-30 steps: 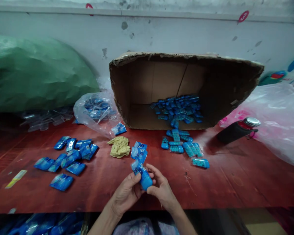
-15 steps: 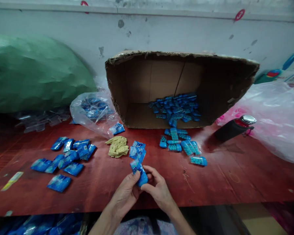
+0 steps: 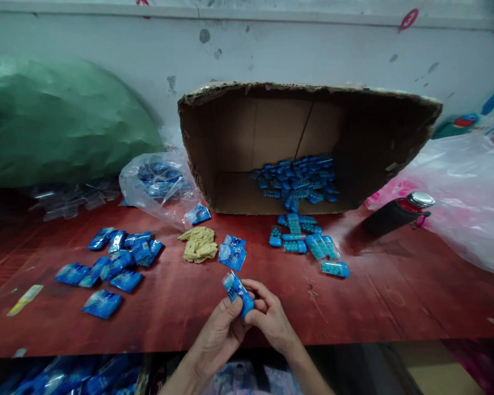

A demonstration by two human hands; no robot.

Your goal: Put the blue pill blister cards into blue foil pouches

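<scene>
Close to the table's front edge, my left hand [image 3: 219, 330] pinches a small blue plastic case [image 3: 243, 302], its thumb on top. My right hand [image 3: 275, 319] grips the same case from the right with curled fingers. A printed blue surface and a clear end show on the case; whether a separate sleeve or card lies against it I cannot tell. Just beyond the hands are flat blue printed packets [image 3: 232, 253]. Further right lie several clear-topped cases of blue beads [image 3: 321, 247]. Left of the hands is a loose group of sealed blue packets [image 3: 119, 266].
A cardboard box [image 3: 214, 189] lies on its side at the back, with many blue cases inside. Beside it are a clear bag [image 3: 142, 195] of blue packets and a crumpled yellow cloth [image 3: 198, 244]. A dark bottle [image 3: 389, 219] stands right on the red table [image 3: 379, 307].
Both hands and the held case have shifted slightly right and toward me, away from the flat packets. The whole view has moved a little. The grip on the case looks the same.
</scene>
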